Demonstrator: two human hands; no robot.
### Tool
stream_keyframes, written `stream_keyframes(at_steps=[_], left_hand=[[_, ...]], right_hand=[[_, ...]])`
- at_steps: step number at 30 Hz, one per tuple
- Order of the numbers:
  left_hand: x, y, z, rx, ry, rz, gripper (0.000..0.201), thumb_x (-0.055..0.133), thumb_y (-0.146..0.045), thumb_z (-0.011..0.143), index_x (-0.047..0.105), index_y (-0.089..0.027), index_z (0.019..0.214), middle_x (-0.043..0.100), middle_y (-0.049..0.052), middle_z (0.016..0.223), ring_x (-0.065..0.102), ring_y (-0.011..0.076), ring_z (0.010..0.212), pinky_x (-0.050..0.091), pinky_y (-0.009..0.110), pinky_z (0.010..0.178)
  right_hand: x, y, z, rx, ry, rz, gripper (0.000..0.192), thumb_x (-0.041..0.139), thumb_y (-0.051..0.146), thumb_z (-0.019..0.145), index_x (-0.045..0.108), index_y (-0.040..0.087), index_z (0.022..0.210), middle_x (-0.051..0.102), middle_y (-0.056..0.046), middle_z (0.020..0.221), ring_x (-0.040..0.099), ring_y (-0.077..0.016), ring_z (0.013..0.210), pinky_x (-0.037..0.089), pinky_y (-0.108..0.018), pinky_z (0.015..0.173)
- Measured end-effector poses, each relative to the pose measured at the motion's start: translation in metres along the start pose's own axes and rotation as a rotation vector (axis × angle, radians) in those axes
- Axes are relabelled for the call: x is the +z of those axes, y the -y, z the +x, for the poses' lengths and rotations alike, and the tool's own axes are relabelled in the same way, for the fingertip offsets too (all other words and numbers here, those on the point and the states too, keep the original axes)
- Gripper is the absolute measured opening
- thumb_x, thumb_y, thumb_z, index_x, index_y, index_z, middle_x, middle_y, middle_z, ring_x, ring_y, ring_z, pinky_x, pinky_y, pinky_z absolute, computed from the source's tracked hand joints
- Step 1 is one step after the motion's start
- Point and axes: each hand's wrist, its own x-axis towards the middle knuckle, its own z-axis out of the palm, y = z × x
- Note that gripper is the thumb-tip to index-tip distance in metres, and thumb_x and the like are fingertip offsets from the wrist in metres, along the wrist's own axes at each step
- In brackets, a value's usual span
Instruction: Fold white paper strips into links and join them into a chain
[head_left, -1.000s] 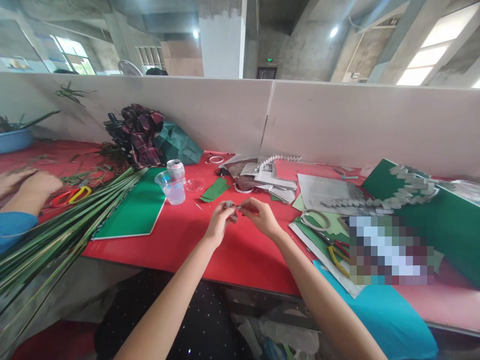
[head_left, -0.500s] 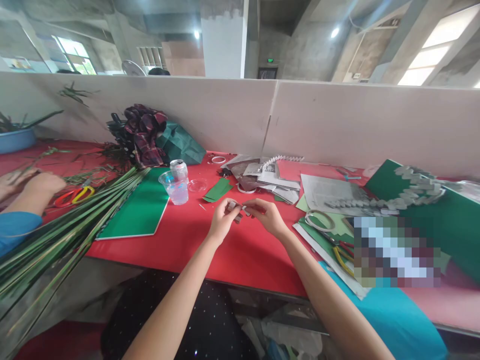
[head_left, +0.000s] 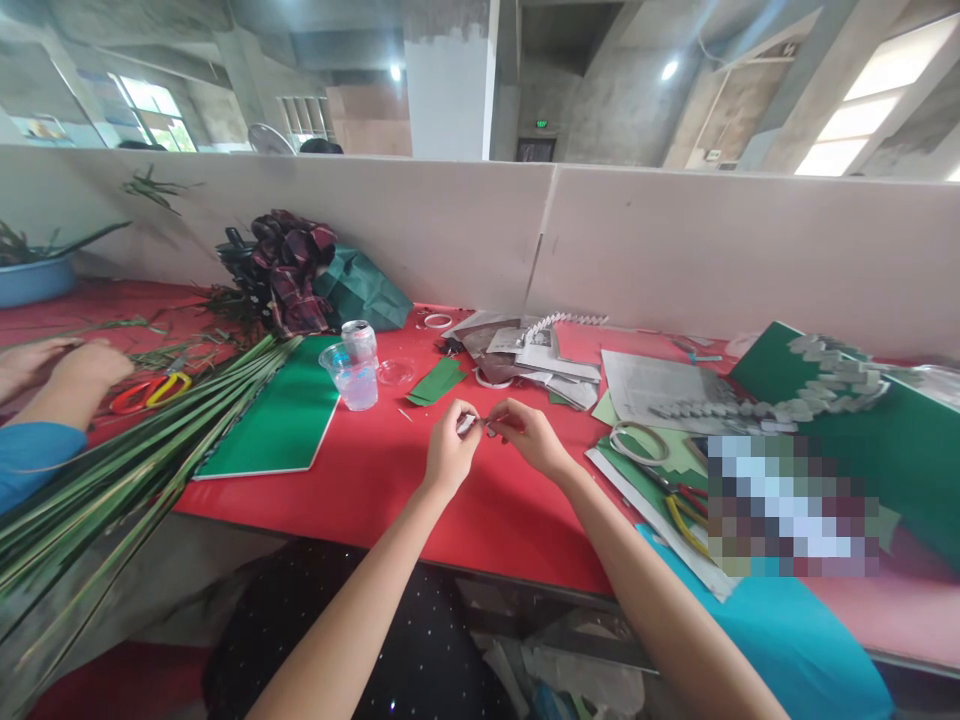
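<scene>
Above the red tabletop (head_left: 360, 510), my left hand (head_left: 450, 450) is closed on a small greyish-white folded paper piece (head_left: 466, 424). My right hand (head_left: 534, 438) pinches at the same spot, its fingertips meeting those of the left. A bit of dark and light paper shows under the right fingertips; whether it is a separate piece I cannot tell. Just behind my hands lie green paper strips (head_left: 436, 382) and a roll of tape (head_left: 493, 378). A zigzag chain of folded paper (head_left: 795, 405) curves over the papers at the right.
A clear plastic cup (head_left: 358, 388) and a can (head_left: 360, 343) stand left of my hands. Long green leaves (head_left: 172, 440) cross a green board (head_left: 277, 430). Yellow-and-red-handled pliers (head_left: 686, 510) lie right. A co-worker's hands (head_left: 86, 370) are at far left, beside scissors (head_left: 154, 392).
My left hand has turned slightly and shifted a little right, so the folded paper sits more hidden in its fingers. The right hand stays nearly in place, still pinching.
</scene>
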Motion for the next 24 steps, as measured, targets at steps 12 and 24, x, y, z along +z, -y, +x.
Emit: stream_keyframes(at_steps=[12, 24], left_hand=[[-0.005, -0.001, 0.003, -0.013, -0.077, -0.019, 0.005, 0.051, -0.018, 0.079, 0.049, -0.02, 0.075, 0.056, 0.0, 0.071, 0.054, 0.013, 0.061, 0.041, 0.023, 0.058], [-0.001, -0.005, 0.003, -0.147, 0.057, -0.227, 0.026, 0.064, -0.029, 0.075, 0.052, -0.02, 0.096, 0.06, 0.001, 0.082, 0.058, 0.0112, 0.055, 0.043, 0.02, 0.044]], right_hand=[[0.003, 0.01, -0.002, 0.018, 0.126, -0.028, 0.015, 0.06, 0.033, 0.081, 0.063, 0.019, 0.086, 0.067, -0.005, 0.092, 0.062, -0.0176, 0.085, 0.049, -0.03, 0.076], [0.006, 0.008, -0.002, 0.14, 0.104, 0.151, 0.027, 0.061, 0.044, 0.08, 0.056, 0.017, 0.083, 0.065, -0.001, 0.066, 0.06, -0.0135, 0.057, 0.048, -0.028, 0.06]])
